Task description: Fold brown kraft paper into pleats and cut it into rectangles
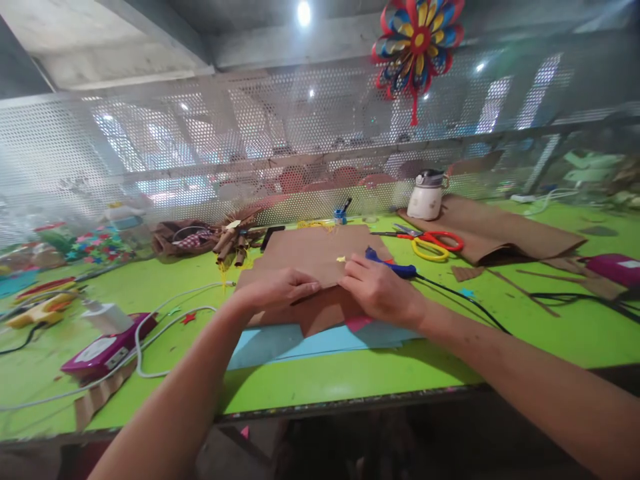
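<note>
A large sheet of brown paper [300, 252] lies on the table, its near edge folded up from the layer beneath. My left hand [283, 292] is closed with thumb and fingers on that near edge. My right hand [375, 288] pinches the same edge a little to the right, its fingertips partly hidden. Just behind my right hand rests a blue glue gun [403, 270] with a black cord. Under the brown paper are light blue sheets [310, 348], and a bit of pink paper [358, 324] peeks out below my right hand.
Scissors [440, 243] with red and yellow handles lie behind the glue gun. A white bottle [425, 199] stands near folded brown paper [505, 230]. At left are a purple power strip [107, 347], a white charger [106, 316] and its cable. Rolled brown paper tubes [233, 241] lie at the back.
</note>
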Available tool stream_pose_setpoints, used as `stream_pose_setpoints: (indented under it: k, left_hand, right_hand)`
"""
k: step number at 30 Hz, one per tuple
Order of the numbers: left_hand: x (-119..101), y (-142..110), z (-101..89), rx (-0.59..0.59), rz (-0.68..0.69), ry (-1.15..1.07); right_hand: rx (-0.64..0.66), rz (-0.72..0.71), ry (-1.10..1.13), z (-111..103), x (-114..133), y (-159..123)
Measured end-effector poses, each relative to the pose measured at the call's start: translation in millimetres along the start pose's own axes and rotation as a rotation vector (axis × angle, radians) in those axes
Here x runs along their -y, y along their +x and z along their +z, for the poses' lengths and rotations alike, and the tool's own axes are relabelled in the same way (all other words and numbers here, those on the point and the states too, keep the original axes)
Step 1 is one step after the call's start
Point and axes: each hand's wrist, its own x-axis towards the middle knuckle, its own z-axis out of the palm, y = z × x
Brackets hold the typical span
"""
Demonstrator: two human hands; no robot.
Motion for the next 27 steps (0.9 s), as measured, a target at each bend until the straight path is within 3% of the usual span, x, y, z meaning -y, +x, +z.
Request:
stream_pose_setpoints:
  k: [15,20,23,27]
  left_hand:
    - [-9.0,3.7,14.3,-0.032,0.027,-0.375]
    - [-14.2,1.8,15.4,0.009,-0.042,-0.467]
    - [-14.6,0.5,14.7,0.015,-0.04,-0.426]
    - [-10.3,0.4,13.6,0.001,0.022,-0.328]
  right_hand:
    - [-0.069,0.038,0.126,3.5,-5.7,-1.0]
    - [-0.03,0.049,0.154,6.8,-4.1,-2.0]
    - [-0.058,0.107,0.305,9.9,-5.3,-2.8]
    - [-0.112,0.266,0.696,9.3,-12.9,-3.6]
